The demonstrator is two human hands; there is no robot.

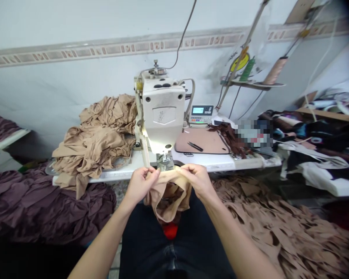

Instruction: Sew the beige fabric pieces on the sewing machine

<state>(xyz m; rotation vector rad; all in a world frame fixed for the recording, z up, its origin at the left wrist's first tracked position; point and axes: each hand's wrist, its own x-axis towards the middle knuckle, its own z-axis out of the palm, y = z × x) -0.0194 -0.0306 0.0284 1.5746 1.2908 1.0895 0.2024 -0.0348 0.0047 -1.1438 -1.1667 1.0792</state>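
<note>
A tan garment piece (165, 193) hangs between my two hands at the table's front edge, its lower part forming an open loop over my lap. My left hand (142, 182) pinches the left end of its top edge. The right end of that edge is pinched by my right hand (196, 178). The edge is stretched between them just in front of the needle area of a white sewing machine (163, 112). Whether the cloth touches the machine's metal plate (164, 162) I cannot tell.
Left of the machine lies a heap of tan cloth (95, 135). Thread snips (195, 146) rest on a pinkish pad (205, 139), near a control panel (201, 114). Purple cloth (46, 213) is piled lower left, and tan pieces (291, 228) lower right. Thread cones (275, 71) stand on a rack.
</note>
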